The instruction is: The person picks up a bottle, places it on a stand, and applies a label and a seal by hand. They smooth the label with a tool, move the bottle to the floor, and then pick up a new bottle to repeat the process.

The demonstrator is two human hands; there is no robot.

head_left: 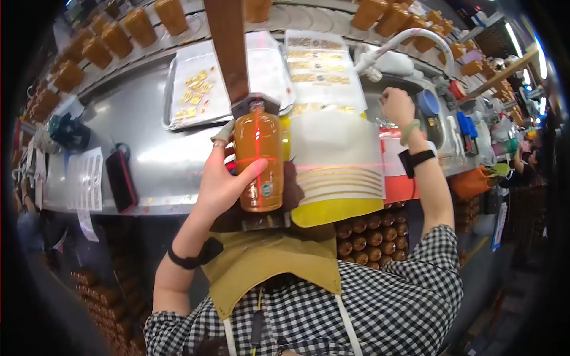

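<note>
Presently, my left hand (pixel 222 183) clamps the brown bottle (pixel 259 136); right of it, my right hand (pixel 398 108) curls, though I cannot determine fingertip contact.

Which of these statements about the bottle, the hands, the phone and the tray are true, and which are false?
1. The left hand holds an amber bottle. True.
2. The right hand grips the faucet. False: the hand is apart from it.
3. Red light lines cross on the bottle. True.
4. The phone lies on the metal tray. False: it lies on the metal worktop, left of the tray.
5. Small gold-coloured pieces lie on the tray. True.
</note>
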